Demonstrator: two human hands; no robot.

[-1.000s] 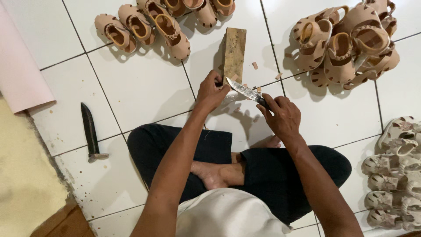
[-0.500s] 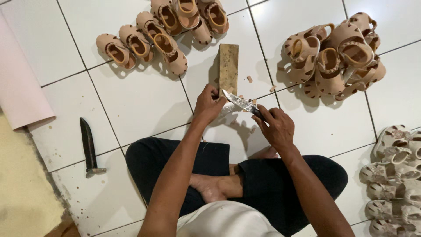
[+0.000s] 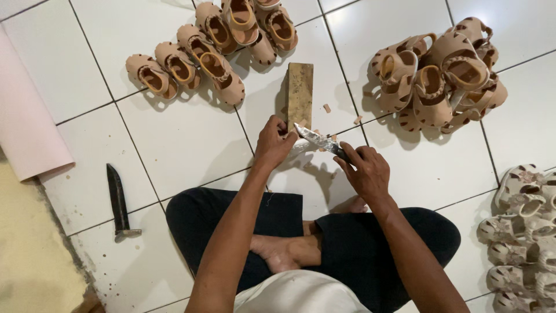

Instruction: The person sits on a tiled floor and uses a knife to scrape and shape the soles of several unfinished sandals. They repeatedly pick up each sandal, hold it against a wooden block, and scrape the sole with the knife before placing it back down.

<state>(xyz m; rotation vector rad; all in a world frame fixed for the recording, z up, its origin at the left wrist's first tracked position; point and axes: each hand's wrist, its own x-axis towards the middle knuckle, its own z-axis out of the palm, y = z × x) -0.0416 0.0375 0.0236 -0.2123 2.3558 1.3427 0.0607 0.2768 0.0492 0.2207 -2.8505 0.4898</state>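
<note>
A: Start close in. What are the hands doing?

B: The person sits cross-legged on the tiled floor (image 3: 174,139). The right hand (image 3: 365,171) is closed around the handle of a knife (image 3: 318,141), blade pointing left and away. The left hand (image 3: 275,142) is pinched shut on something small at the blade's tip; it is hidden under the fingers, so I cannot tell what it is. The two hands sit close together, joined by the blade.

A: So which step is this?

B: I judge it a trimming cut, made at the near end of the wooden block (image 3: 300,95). Small scraps (image 3: 327,108) lie just beside the block.

A: What does the next move call for?

B: A short, controlled stroke with the edge kept off the left fingertips, and the piece held firm against the block.

A: And farther out?

B: A second knife (image 3: 119,203) lies alone to the left. Beyond the block, a row of tan sandals (image 3: 214,58) on the left and a heap of them (image 3: 440,75) on the right. Paler sandals (image 3: 521,232) are stacked at the right edge, and a pink roll (image 3: 26,127) lies at the far left.
</note>
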